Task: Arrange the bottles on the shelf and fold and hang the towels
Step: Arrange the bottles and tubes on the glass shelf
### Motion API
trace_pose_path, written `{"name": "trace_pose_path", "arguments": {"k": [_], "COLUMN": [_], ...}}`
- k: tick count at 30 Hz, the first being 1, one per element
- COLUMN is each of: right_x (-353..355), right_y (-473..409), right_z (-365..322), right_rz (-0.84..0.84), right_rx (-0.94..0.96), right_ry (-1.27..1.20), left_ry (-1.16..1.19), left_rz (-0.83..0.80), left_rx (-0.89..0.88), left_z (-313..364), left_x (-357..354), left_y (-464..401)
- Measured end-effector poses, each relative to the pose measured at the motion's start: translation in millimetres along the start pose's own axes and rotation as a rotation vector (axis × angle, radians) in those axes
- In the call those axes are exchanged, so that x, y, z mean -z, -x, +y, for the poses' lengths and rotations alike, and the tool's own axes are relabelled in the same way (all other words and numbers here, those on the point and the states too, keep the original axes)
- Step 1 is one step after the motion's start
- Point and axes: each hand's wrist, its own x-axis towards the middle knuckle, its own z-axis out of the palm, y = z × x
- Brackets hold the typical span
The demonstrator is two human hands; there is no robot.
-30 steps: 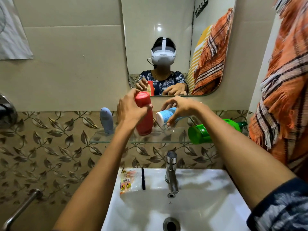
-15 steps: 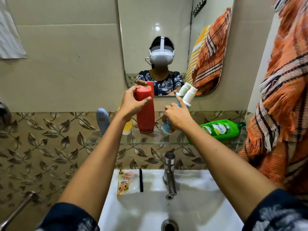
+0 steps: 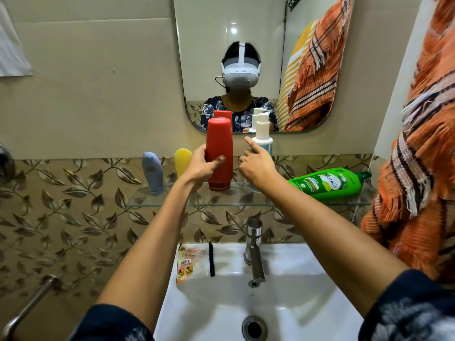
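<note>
Since the earlier frame, right hand (image 3: 256, 166) has released the pump bottle (image 3: 262, 141), now upright at frame centre, fingers loose. Left hand (image 3: 200, 164) grips the red bottle (image 3: 219, 153) on the glass shelf (image 3: 172, 201); seat its base flat before letting go

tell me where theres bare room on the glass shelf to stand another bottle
Bare glass shows at the front of the glass shelf and between the pump bottle and the lying green bottle. It is crowded around the red bottle, held by the left hand.
</note>
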Motion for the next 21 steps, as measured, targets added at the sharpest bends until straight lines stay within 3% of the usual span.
{"name": "trace_pose_path", "arguments": {"k": [8,21], "right_x": [1.6,-18.2], "right_y": [7.0,29.5], "right_z": [-1.1,25.3], "right_rz": [0.070,0.365], "right_rx": [0.006,0.174], "right_ry": [-0.025,-0.196], "left_ry": [0.045,0.002], "left_rz": [-0.116,0.052], "left_rx": [-0.011,-0.182], "left_z": [1.3,-2.6], "left_x": [-2.9,-18.4], "left_y": [3.1,2.0]}}
